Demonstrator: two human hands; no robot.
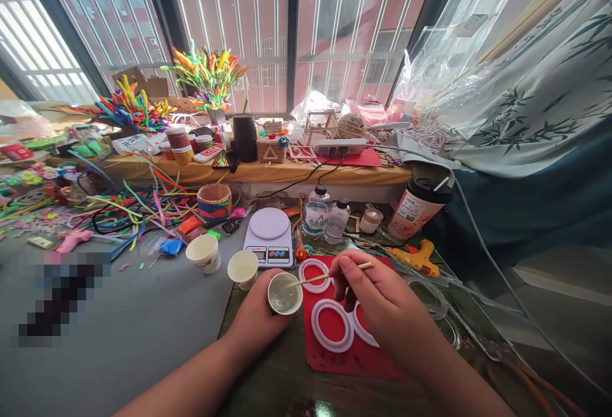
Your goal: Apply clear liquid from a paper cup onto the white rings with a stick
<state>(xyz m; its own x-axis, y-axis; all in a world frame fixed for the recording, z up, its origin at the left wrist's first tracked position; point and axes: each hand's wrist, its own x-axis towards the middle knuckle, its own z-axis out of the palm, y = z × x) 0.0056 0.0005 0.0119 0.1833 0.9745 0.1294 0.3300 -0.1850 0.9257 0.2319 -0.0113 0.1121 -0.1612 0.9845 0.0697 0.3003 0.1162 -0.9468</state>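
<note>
My left hand (pixel 262 307) is wrapped round a small paper cup (pixel 285 294) that holds a clear, slightly cloudy liquid. Between the fingers of my right hand (pixel 366 280) is a thin wooden stick (pixel 315 278), its far end dipped in that liquid. Under my right hand lies a red sheet (pixel 329 361) with white ring-shaped moulds (pixel 333 326) on it; one ring is partly hidden by the hand. Two more paper cups, one nearer (pixel 243 269) and one farther left (pixel 203 252), stand beyond my left hand. Behind them sits a white kitchen scale (pixel 269 238).
Two clear bottles with black caps (pixel 336 220) stand right of the scale. A yellow glue gun (pixel 421 259) and a large drink cup (pixel 417 208) are at the right. Colourful pipe cleaners (pixel 143 197) lie heaped at the left. A crowded ledge (pixel 282 175) runs below the window.
</note>
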